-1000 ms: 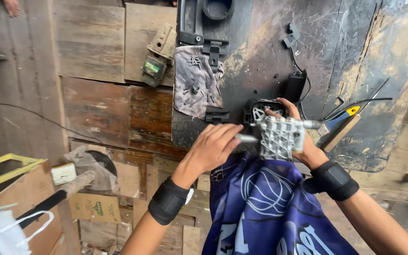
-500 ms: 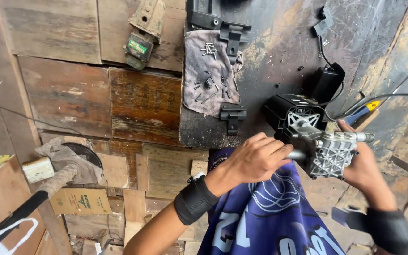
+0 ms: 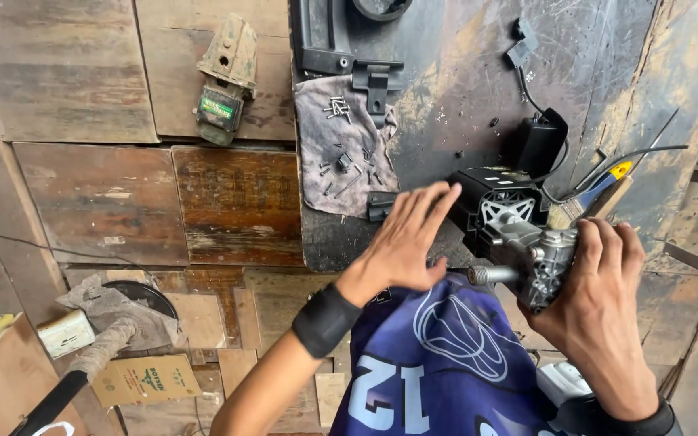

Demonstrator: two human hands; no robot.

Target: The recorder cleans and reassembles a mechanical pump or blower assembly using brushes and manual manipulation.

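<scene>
**Two hands on a grey metal part**

My right hand [image 3: 599, 307] is wrapped around a grey metal motor part [image 3: 544, 260]. The fingers are curled over its top and squeeze it tight. A short round shaft [image 3: 493, 275] sticks out of the part toward my left hand [image 3: 404, 238]. My left hand is flat, with the fingers straight and close together. It holds nothing that I can see. Its palm sits just beside the tip of the shaft, and I cannot tell if they touch.

The metal part is held up over my lap, above a blue shirt [image 3: 438, 363] with white marks on it. Just behind the metal part is a black plastic housing [image 3: 494, 198] with a star-shaped frame inside. A black wire [image 3: 599, 165] bends away from the housing.

The housing rests on a dark, scratched counter [image 3: 462, 89]. A dirty grey rag [image 3: 341, 153] lies on the counter, well to the side of the housing, past my left hand. Small screws [image 3: 337, 106] lie on the rag. A yellow and blue tool [image 3: 607, 179] lies near the housing on the other side. Far from the housing, past the rag, a green and tan device [image 3: 224, 81] lies on the wood floor [image 3: 82, 81].
</scene>
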